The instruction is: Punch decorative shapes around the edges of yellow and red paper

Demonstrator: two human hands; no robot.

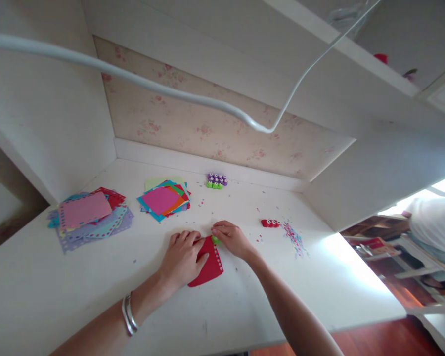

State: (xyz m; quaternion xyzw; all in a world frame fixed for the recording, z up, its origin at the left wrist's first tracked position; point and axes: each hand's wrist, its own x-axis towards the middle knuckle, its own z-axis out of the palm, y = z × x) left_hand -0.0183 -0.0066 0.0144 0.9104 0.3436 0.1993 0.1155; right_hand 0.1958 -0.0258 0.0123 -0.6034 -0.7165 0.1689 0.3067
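A sheet of red paper (208,271) lies on the white table, with a row of small punched shapes along its right edge. My left hand (183,257) rests over the sheet's left part, fingers stretched out and pressing it down. At the sheet's top right corner, my right hand (230,239) grips a small green craft punch (215,240). The punch sits on the paper's edge and is partly hidden by my fingers.
Punched sheets (85,210) lie at the left; a coloured paper stack (161,200) stands nearer the middle. Purple and green punches (217,181) are at the back, red punches (270,223) at the right beside scattered confetti (294,240). A white cable (170,91) hangs across above. A person (435,230) is far right.
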